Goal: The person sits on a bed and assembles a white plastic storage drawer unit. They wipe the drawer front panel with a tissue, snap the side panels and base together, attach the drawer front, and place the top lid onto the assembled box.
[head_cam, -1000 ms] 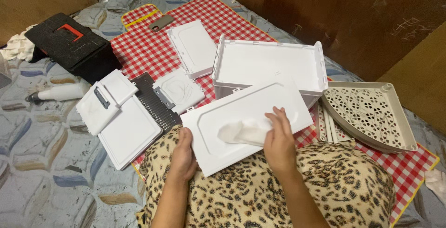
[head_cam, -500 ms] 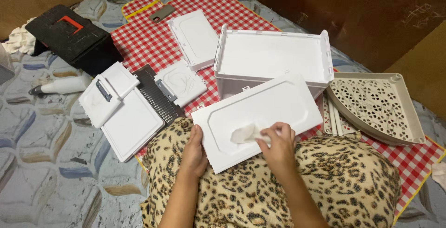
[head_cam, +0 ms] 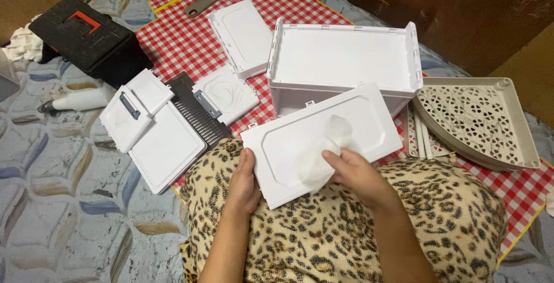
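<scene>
At the far left, a black toolbox (head_cam: 86,35) with an orange handle sits on the patterned grey-blue floor covering (head_cam: 52,202), with a white tube-shaped object (head_cam: 81,99) lying just beside it. Next come several flat white plastic panels (head_cam: 164,144), two with grey latches, spread over a dark ribbed piece (head_cam: 196,115) at the edge of a red-and-white checked cloth (head_cam: 190,35).

The left hand (head_cam: 242,182) grips the near-left corner of a white plastic panel (head_cam: 288,144) that rests tilted on the person's lap, which is covered in leopard-print fabric (head_cam: 323,242); the fingers are pressed together under the edge, with the thumb on top. The right hand (head_cam: 358,173) has its fingers closed on a crumpled white cloth (head_cam: 326,147), pressing it against the panel's recessed face.

Because the panel is held at only one corner and lies on soft fabric, a firm push from the cloth could probably swing it or slide it off the lap toward the open white plastic box (head_cam: 346,58) just behind. The thin plastic might also flex under pressure.

To the right, a beige perforated corner shelf (head_cam: 479,121) lies on the checked cloth, with thin white rods (head_cam: 421,136) beside it. Dark wooden furniture (head_cam: 461,12) stands behind. The lighting is dim and warm; this looks like a home floor.
</scene>
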